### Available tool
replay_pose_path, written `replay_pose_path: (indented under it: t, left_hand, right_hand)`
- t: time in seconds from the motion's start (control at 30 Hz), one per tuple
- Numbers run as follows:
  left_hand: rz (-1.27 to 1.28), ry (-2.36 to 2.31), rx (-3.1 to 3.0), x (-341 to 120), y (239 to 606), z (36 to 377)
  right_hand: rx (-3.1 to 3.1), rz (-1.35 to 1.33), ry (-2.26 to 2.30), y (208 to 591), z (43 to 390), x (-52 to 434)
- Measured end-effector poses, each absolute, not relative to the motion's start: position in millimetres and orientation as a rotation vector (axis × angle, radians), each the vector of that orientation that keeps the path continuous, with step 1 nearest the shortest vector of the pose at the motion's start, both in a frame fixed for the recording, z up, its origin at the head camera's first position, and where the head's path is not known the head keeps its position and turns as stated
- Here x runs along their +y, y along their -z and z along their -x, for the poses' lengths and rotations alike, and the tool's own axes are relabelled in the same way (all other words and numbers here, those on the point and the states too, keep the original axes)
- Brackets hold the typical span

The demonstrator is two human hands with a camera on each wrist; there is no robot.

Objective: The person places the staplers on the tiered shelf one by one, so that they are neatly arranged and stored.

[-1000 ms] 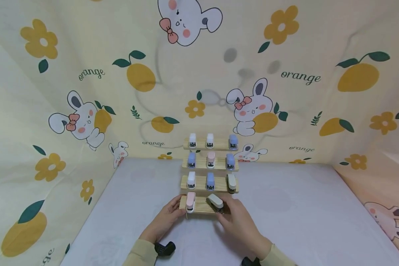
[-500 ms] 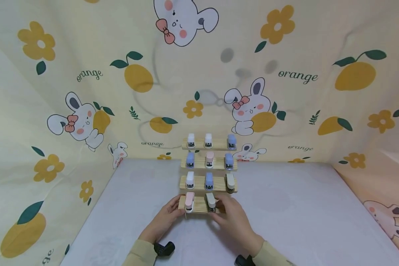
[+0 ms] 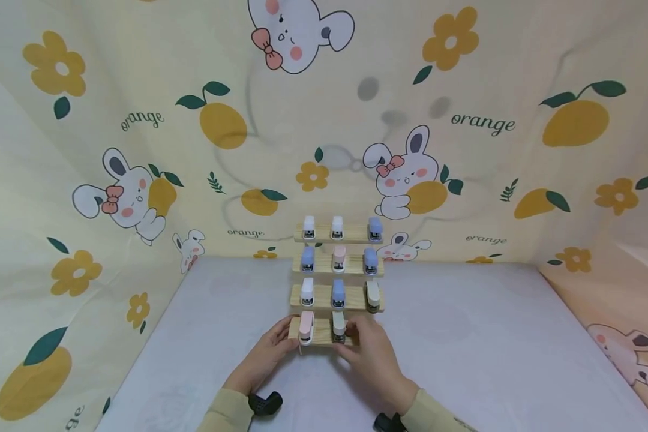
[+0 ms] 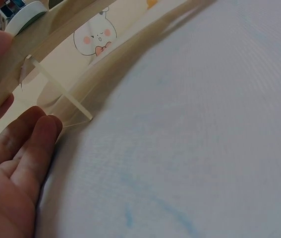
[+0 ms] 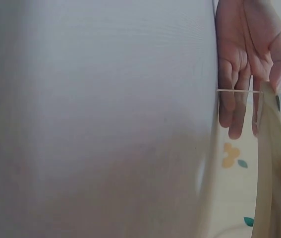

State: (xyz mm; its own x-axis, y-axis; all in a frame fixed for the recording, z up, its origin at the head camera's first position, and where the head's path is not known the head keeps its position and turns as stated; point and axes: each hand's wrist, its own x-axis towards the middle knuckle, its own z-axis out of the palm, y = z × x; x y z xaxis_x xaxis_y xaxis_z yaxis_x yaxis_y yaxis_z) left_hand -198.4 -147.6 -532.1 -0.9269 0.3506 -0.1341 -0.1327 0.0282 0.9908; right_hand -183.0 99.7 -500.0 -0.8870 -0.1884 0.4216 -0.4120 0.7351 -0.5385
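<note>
My left hand pinches the bottom wooden shelf at its left end; my right hand fingers grip the grey stapler there. Judged light, rigid, smooth plastic: hold by its flanks

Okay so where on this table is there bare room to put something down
Bare tabletop runs right of the wooden rack to the printed wall, and left of it to the other wall. It is crowded in front of the rack's lowest step, where the left hand and right hand sit by the staplers.
</note>
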Motion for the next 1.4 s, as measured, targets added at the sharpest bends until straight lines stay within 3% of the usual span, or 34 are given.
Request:
replay_pose_path:
  t: [0.93,1.2,1.4]
  left_hand:
    - [-0.226,-1.959,1.959,-153.6,532.9,201.6]
    - [-0.221,-1.974,1.959,-155.6,532.5,203.1]
    - [-0.256,-1.912,2.090,-160.5,527.4,204.9]
  right_hand:
    - [-2.610,-0.619,-1.000,491.5,175.3,109.0]
    - [-2.476,-0.747,-0.920,492.7,179.8,153.7]
    - [-2.561,-0.618,-0.727,488.1,189.2,188.4]
